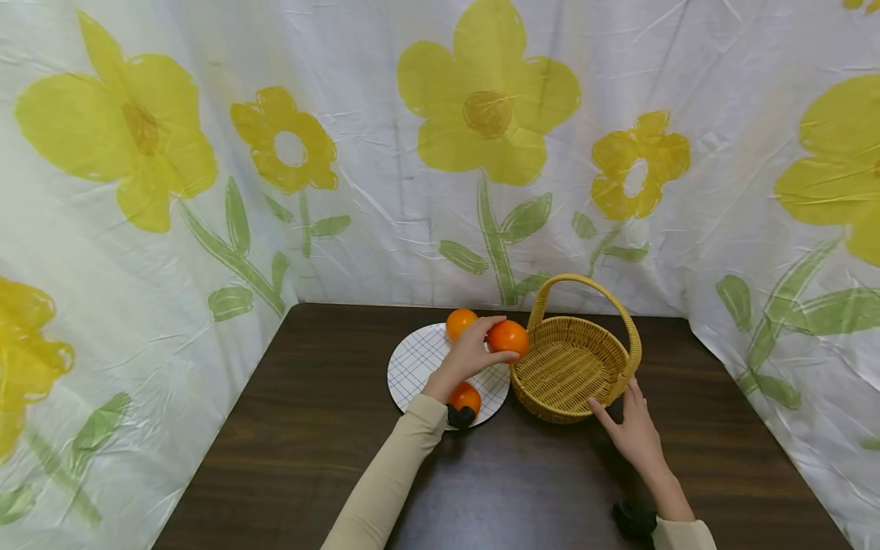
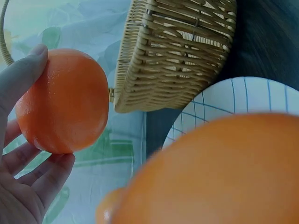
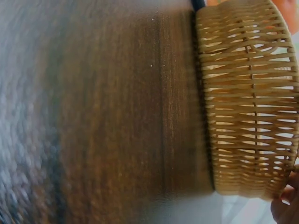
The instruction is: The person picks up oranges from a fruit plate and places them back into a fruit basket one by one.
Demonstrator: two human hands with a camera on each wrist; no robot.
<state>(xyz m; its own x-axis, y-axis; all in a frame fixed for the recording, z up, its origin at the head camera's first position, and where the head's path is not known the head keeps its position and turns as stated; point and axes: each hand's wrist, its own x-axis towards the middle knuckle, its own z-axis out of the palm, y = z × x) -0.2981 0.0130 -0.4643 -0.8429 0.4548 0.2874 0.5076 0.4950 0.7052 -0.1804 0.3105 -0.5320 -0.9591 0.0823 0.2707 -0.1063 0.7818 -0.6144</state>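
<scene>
In the head view my left hand [image 1: 474,347] holds an orange [image 1: 508,341] between thumb and fingers, above the right side of a plate and beside the basket. The left wrist view shows the thumb and fingertips around this orange [image 2: 65,100]. Two more oranges lie on the white plate [image 1: 412,370] with blue grid lines: one orange [image 1: 461,324] at the back, another orange [image 1: 465,398] in front. My right hand [image 1: 639,435] rests at the near right side of the wicker basket [image 1: 564,367], thumb and fingers spread against it. Fingertips [image 3: 282,207] show at its rim in the right wrist view.
The basket's tall arched handle [image 1: 594,283] rises over it, and its woven floor is bare. Plate and basket stand side by side on a dark wooden table [image 1: 309,428]. A white flower-print cloth [image 1: 371,252] hangs along the table's back and sides.
</scene>
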